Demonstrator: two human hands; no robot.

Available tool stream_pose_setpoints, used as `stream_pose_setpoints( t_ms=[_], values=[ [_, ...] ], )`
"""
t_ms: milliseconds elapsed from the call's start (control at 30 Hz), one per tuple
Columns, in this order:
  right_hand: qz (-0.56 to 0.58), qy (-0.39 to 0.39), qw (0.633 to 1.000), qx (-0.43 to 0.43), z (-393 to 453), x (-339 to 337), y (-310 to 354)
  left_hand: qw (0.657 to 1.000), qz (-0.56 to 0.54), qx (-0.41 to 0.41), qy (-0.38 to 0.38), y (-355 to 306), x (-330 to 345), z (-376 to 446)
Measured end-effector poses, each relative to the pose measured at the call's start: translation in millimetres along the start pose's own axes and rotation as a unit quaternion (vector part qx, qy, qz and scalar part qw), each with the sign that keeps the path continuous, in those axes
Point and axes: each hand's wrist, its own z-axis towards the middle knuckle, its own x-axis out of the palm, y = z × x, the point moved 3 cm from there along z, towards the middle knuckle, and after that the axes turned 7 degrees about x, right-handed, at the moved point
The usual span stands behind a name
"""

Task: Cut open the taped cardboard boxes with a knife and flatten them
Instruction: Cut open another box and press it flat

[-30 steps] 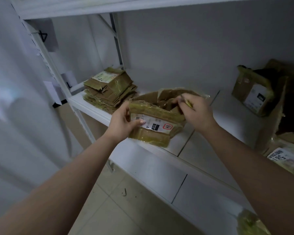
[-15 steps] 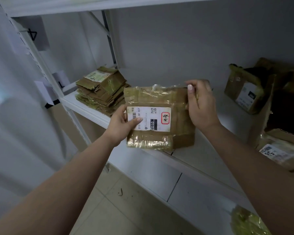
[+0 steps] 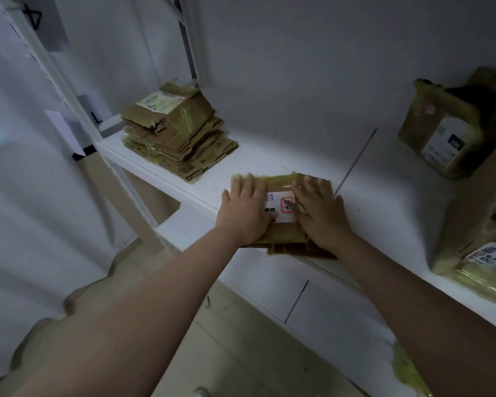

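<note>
Both palms were down flat on the box from where I watched. The left hand (image 3: 245, 213) lay spread on the flattened cardboard box (image 3: 281, 237) at centre frame, fingers straight and a little apart, pressing the left half. The right hand (image 3: 321, 214) pressed the right half the same way, fingers straight and slightly fanned. I caught something thin and pale at the right thumb, over the white label (image 3: 282, 209), but it was too blurred for me to say what it was. The label itself showed only as a strip between the two hands; a red-bordered mark was visible, the print unreadable.

The box sat on the front edge of the white shelf (image 3: 384, 202), its near flaps poking out under the wrists and slightly over the lip. Most of its top was covered by the hands.

In the upper left, further back on the same shelf, a stack of flattened boxes (image 3: 178, 133) sat well apart from the hands. At the upper right a taped box (image 3: 441, 138) stood tilted, cut off by the frame edge, its dark open top hard to make out. Another labelled box (image 3: 481, 267) at the right edge was only partly in frame. A yellowish-green scrap (image 3: 407, 371) at the bottom right I couldn't identify.
</note>
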Motion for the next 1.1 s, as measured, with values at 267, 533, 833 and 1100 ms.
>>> stream_pose_setpoints(
  t_ms=[267, 533, 833, 1100],
  values=[
    [-0.14, 0.011, 0.99, 0.024, 9.3, 19.5, 2.8, 0.997, 0.068, 0.017, 0.024, 2.8, 44.7, 0.6],
    [-0.148, 0.019, 0.988, 0.049, 7.8, 19.8, 13.1, 0.997, 0.077, 0.014, 0.016, 3.5, 46.4, 2.4],
    [0.003, -0.078, 0.992, 0.103, -10.7, 8.9, 3.3, 0.996, 0.064, -0.041, 0.041, -3.9, 36.6, -7.4],
    [-0.015, -0.162, 0.978, 0.133, -30.2, 10.2, -1.5, 0.979, -0.03, -0.2, -0.025, -8.8, 35.7, -33.9]
  ],
)
